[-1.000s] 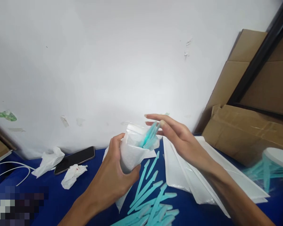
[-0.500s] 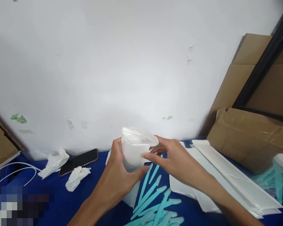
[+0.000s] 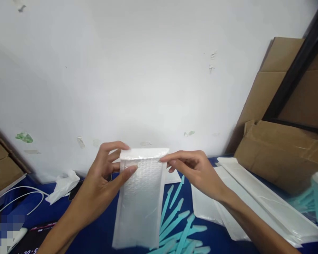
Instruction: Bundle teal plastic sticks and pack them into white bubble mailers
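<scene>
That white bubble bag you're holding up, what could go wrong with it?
The white bubble bag is pinched only at its top corners by the left hand and right hand, so a loose grip might let it drop. It hangs over the teal plastic sticks and could knock them about.

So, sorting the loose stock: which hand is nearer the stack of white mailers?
Right hand, just left of the stack of white mailers; left hand sits farther left, beyond the held bubble mailer.

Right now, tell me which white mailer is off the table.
The bubble mailer pinched upright between both hands; the other mailers lie stacked flat at right.
</scene>
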The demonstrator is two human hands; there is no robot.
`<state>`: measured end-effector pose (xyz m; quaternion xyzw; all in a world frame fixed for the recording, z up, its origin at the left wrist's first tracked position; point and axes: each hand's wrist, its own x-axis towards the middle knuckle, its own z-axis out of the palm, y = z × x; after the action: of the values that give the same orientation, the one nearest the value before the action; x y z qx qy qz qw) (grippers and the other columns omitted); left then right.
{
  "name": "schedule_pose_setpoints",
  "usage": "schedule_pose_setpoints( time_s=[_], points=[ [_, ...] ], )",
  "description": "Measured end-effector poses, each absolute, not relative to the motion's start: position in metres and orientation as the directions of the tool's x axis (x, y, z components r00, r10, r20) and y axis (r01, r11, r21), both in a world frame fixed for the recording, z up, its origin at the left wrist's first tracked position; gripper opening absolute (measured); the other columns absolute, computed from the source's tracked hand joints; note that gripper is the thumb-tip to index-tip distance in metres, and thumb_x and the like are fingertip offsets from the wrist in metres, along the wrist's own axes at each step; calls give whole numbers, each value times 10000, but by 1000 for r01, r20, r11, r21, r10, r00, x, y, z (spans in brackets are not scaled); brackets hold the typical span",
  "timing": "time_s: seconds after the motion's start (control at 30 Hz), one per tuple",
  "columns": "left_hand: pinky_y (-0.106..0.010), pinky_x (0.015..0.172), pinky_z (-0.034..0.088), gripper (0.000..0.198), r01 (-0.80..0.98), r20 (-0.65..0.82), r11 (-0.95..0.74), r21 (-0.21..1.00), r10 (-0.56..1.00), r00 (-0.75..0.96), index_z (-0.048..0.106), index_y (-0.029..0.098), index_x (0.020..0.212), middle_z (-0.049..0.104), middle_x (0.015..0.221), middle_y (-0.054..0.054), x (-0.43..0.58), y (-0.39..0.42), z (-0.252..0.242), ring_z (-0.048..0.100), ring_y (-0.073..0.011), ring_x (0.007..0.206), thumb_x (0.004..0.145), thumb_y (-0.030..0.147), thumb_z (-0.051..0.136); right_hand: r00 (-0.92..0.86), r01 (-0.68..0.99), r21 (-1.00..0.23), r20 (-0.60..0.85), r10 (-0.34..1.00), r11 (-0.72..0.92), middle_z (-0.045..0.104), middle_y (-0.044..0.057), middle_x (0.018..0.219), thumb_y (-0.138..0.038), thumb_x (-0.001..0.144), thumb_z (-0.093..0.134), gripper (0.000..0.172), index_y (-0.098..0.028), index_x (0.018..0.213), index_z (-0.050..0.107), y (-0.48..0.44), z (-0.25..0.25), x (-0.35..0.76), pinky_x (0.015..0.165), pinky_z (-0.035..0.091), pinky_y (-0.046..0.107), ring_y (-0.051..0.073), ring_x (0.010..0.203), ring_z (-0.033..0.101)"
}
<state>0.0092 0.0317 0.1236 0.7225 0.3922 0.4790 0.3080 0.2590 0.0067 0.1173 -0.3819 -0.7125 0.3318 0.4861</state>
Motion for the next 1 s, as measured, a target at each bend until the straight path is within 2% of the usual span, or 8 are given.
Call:
schedule_pose_setpoints(
  time_s=[0.1, 0.23, 0.43, 0.6, 0.7, 0.8, 0.93, 1.0],
  points=[
    [-222, 410, 358, 232, 340, 412, -487, 804, 870, 272, 637, 268, 960, 608, 717, 3, 3, 31, 128, 483, -126, 508, 792, 405, 720, -307, 178, -837, 452, 837, 517, 753, 43, 1059, -281, 983, 504, 264, -257, 1071, 751, 5, 119, 260, 794, 540, 322, 197, 969, 686],
    [-237, 390, 354, 290, 283, 383, -422, 861, 905, 185, 659, 250, 877, 567, 605, 4, 0, 33, 133, 479, -147, 475, 751, 503, 727, -238, 187, -807, 516, 823, 560, 746, 61, 1069, -265, 983, 492, 243, -233, 966, 732, 5, 126, 270, 851, 546, 373, 237, 1122, 653],
    [-201, 394, 318, 342, 420, 504, -436, 796, 862, -60, 584, 247, 784, 495, 595, 42, 14, 33, 130, 442, -125, 518, 693, 500, 794, -16, 292, -733, 639, 769, 615, 735, 64, 1059, -294, 963, 517, 202, -210, 930, 698, -2, 149, 296, 637, 547, 309, 188, 806, 706],
    [-261, 551, 499, 638, 322, 530, -473, 820, 840, -115, 547, 322, 1279, 692, 875, 1, 36, 38, 141, 645, -217, 760, 709, 435, 809, 148, 299, -709, 695, 704, 638, 728, 35, 1015, -273, 945, 512, 171, -227, 905, 672, -11, 160, 308, 534, 498, 271, 141, 658, 660],
    [-256, 578, 484, 401, 270, 537, -513, 815, 843, -19, 696, 258, 1098, 702, 967, -30, 52, 52, 152, 641, -208, 801, 736, 401, 791, 180, 309, -711, 696, 696, 631, 727, 36, 1002, -324, 944, 510, 179, -235, 920, 663, -13, 162, 313, 528, 495, 276, 143, 645, 648],
    [-264, 681, 498, 294, 43, 556, -555, 831, 831, -7, 697, 216, 975, 688, 913, -23, 68, 66, 162, 625, -186, 835, 727, 330, 805, 171, 370, -732, 659, 732, 572, 717, 53, 1076, -399, 924, 559, 205, -265, 1048, 653, -11, 160, 320, 645, 548, 323, 200, 822, 688],
    [-273, 768, 502, 275, -258, 527, -487, 834, 842, 114, 606, 224, 926, 652, 830, 10, 81, 68, 172, 611, -150, 836, 728, 236, 796, -2, 517, -708, 562, 827, 482, 641, 86, 1291, -413, 775, 765, 679, -320, 1385, 481, 1, 145, 321, 858, 541, 428, 295, 1141, 622],
    [-281, 774, 505, 251, -249, 524, -480, 841, 837, 157, 568, 227, 890, 652, 853, 8, 81, 61, 173, 620, -156, 850, 749, 243, 774, -139, 549, -689, 483, 865, 473, 668, 79, 1238, -402, 809, 736, 627, -301, 1378, 493, 10, 134, 316, 829, 538, 409, 285, 1073, 650]
  ],
)
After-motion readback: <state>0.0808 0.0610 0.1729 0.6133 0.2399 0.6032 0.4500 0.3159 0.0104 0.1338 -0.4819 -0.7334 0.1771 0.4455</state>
